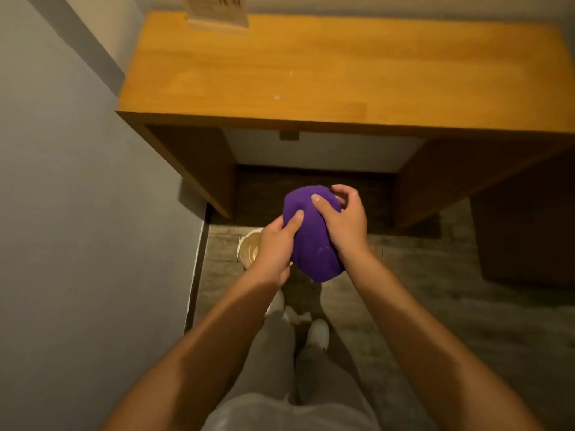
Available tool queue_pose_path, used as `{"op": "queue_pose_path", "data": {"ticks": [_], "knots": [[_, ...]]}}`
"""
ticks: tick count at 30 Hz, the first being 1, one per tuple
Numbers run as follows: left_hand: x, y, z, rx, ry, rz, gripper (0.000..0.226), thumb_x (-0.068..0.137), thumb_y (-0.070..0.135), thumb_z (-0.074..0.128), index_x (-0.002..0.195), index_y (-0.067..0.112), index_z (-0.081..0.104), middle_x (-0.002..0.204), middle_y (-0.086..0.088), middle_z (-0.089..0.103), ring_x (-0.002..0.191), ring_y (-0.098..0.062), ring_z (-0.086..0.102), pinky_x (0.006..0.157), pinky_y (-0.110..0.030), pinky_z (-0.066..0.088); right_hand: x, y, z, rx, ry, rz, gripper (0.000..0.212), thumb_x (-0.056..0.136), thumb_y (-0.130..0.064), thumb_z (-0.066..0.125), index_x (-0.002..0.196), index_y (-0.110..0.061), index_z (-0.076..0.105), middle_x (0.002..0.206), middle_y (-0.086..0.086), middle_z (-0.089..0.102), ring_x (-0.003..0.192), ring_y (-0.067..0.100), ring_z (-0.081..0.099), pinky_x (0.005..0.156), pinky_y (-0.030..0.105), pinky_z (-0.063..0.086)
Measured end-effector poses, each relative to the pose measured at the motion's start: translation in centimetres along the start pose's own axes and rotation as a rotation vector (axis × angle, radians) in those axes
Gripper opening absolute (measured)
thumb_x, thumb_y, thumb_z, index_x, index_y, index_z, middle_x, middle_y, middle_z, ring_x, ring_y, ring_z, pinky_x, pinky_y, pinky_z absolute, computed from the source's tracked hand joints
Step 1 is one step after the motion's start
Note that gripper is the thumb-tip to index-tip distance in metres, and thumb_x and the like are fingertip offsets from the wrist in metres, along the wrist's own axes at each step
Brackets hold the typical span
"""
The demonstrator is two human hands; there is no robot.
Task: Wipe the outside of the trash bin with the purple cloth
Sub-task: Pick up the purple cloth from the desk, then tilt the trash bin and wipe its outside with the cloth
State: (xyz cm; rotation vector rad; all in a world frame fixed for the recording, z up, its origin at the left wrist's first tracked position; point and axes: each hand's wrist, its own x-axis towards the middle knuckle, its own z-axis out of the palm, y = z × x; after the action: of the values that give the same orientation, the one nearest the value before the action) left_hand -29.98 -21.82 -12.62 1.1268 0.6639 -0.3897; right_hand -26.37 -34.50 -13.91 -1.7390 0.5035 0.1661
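A purple cloth (311, 237) is bunched into a rounded bundle in front of me, held in the air by both hands. My left hand (275, 247) grips its left side with the thumb pressed on top. My right hand (342, 222) clasps its right side, fingers curled over the upper edge. Below my left hand, a small pale woven trash bin (249, 248) stands on the floor. Only part of its rim and inside shows; the rest is hidden by my hand and the cloth.
A wooden desk (311, 76) stands ahead with an open space beneath it. A wooden block with a card (217, 14) sits at its back edge. A grey wall (77, 213) runs close on the left. My legs and white shoes (317, 334) are on the dark floor.
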Motion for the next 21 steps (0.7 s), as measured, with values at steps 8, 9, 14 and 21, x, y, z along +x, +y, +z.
{"op": "queue_pose_path", "data": {"ticks": [8, 9, 14, 21], "knots": [[9.4, -4.4, -0.7, 0.335, 0.076, -0.011, 0.016, 0.101, 0.037, 0.057, 0.103, 0.029, 0.07, 0.1, 0.003, 0.073, 0.097, -0.018, 0.068, 0.08, -0.031, 0.056, 2.7, 8.0, 3.0, -0.025, -0.121, 0.112, 0.064, 0.093, -0.046, 0.072, 0.15, -0.034, 0.045, 0.15, -0.005, 0.049, 0.13, 0.014, 0.05, 0.095, 0.02, 0.045], [10.4, -5.3, -1.1, 0.418, -0.024, 0.071, 0.022, 0.103, 0.031, 0.053, 0.114, 0.023, 0.07, 0.108, 0.002, 0.072, 0.1, -0.012, 0.067, 0.085, -0.027, 0.054, 3.6, 8.9, 3.5, 0.02, -0.105, 0.139, 0.067, 0.092, -0.047, 0.073, 0.151, -0.037, 0.042, 0.148, -0.007, 0.049, 0.13, 0.015, 0.051, 0.099, 0.027, 0.048], [19.1, -11.8, -4.8, 0.83, -0.359, 0.283, 0.043, 0.102, 0.014, 0.048, 0.144, 0.006, 0.05, 0.153, -0.014, 0.041, 0.138, -0.022, 0.043, 0.113, -0.044, 0.037, 8.5, 17.8, 6.3, 0.082, -0.006, 0.112, 0.07, 0.089, -0.035, 0.08, 0.149, -0.03, 0.044, 0.123, -0.023, 0.057, 0.108, -0.005, 0.058, 0.088, 0.016, 0.048], [34.7, -25.6, -15.9, 1.398, -0.297, 0.563, 0.047, 0.097, 0.049, 0.055, 0.141, 0.034, 0.055, 0.156, 0.001, 0.041, 0.141, -0.023, 0.037, 0.109, -0.042, 0.033, 19.2, 37.2, 8.3, 0.153, 0.225, 0.004, 0.039, 0.085, -0.021, 0.08, 0.119, -0.027, 0.063, 0.106, -0.012, 0.07, 0.095, -0.003, 0.066, 0.078, 0.012, 0.051]]}}
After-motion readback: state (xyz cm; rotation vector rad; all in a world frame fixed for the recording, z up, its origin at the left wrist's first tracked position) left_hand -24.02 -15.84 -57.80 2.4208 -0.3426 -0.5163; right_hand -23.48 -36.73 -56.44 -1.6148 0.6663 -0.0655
